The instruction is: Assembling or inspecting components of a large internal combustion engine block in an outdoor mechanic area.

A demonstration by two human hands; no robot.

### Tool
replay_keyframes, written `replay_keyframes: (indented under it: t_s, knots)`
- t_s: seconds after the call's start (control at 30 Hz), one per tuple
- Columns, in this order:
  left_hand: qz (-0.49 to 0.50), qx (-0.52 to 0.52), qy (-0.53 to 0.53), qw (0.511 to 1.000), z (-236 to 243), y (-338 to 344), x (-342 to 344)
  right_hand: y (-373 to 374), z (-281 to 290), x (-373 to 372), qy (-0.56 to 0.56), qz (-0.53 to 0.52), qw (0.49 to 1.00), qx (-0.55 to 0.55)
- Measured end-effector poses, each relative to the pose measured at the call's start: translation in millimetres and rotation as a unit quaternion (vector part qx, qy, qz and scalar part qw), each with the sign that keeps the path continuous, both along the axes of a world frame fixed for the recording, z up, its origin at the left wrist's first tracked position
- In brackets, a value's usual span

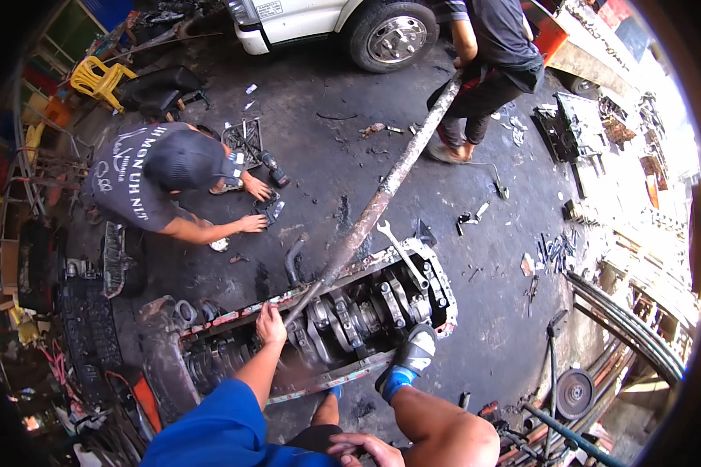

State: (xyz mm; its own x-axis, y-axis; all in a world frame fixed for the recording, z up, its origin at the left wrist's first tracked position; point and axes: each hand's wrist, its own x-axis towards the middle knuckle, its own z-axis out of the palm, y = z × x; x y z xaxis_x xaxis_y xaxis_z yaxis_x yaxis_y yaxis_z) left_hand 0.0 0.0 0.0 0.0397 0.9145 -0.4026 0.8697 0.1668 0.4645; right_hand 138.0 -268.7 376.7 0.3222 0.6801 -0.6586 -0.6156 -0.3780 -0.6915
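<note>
A long engine block point(444, 300) lies on the floor before me, its crankshaft point(339, 319) exposed. My left hand point(271, 323) is at its far rim, fingers bent, beside the lower end of a long metal pipe point(389, 183). What those fingers grip is hidden. The pipe slants up to a standing person point(491, 54), whose hand is at its upper end. Across the block's right part leans a large combination wrench point(401, 253). My right hand point(366, 449) rests low by my lap, partly cut off, fingers loosely apart, nothing seen in it. My sandaled right foot point(415, 356) is on the near rim.
At left a crouching person point(156, 171) handles small parts on the floor, near a cordless power tool point(274, 168). A curved hose point(294, 261) lies beyond the block. A white truck point(304, 23) stands at the back. Loose tools point(553, 253) and long pipes point(631, 331) lie right.
</note>
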Motion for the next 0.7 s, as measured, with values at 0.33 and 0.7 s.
replay_keyframes:
  t_s: [0.33,0.7]
  knots:
    - [0.065,0.023,0.031,0.997,7,-13,24,-3,1,-1,0.031,-0.009,0.999,-0.003]
    - [0.104,0.037,0.026,0.994,20,-16,35,4,13,4,-0.086,0.041,0.995,-0.005]
